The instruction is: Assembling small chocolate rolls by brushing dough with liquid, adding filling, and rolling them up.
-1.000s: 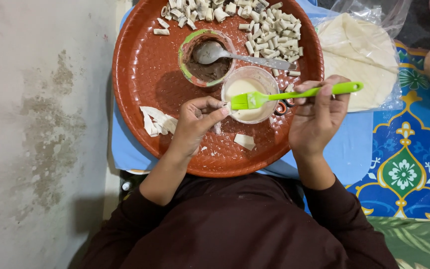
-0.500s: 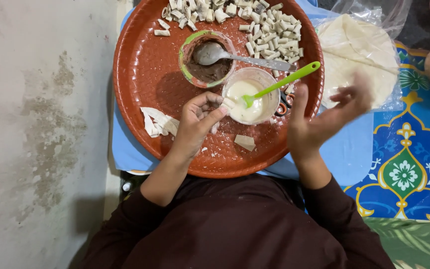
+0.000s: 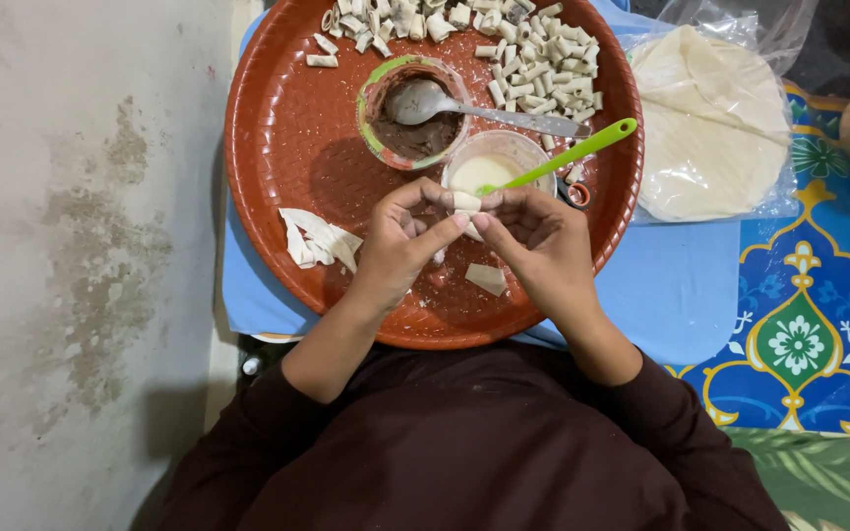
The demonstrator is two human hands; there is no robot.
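1. Both hands met over the near middle of a round reddish-brown tray (image 3: pixel 277 197), and between them they pinched a small pale piece of dough (image 3: pixel 466 203).
2. The left hand (image 3: pixel 400 246) was curled, its thumb and forefinger closed on the left side of the dough piece, the other fingers folded under.
3. The right hand (image 3: pixel 538 241) was likewise curled, its fingertips pressed to the right side of the same piece; the two hands touched at the fingertips.
4. The dough piece was held just above the tray, right in front of a small clear cup of pale yellowish liquid (image 3: pixel 489 169).
5. A green brush (image 3: pixel 573 154) rested in that cup, its handle slanted up and to the right over the rim.
6. Just beyond stood a green-rimmed bowl of dark brown filling (image 3: pixel 407 136), with a metal spoon (image 3: pixel 504 116) lying in it, handle pointing right.
7. Many small rolled pastry pieces (image 3: pixel 533 59) lay heaped along the far side of the tray.
8. A few flat cut dough strips (image 3: pixel 315 238) lay on the tray left of the left hand, and one loose dough scrap (image 3: pixel 487 278) lay beneath the hands.
9. To the right of the tray, a stack of round flat dough sheets (image 3: pixel 705 128) sat in a clear plastic bag.
10. The tray stood on a light blue mat (image 3: pixel 676 285), beside a patterned blue cloth (image 3: pixel 819 324).
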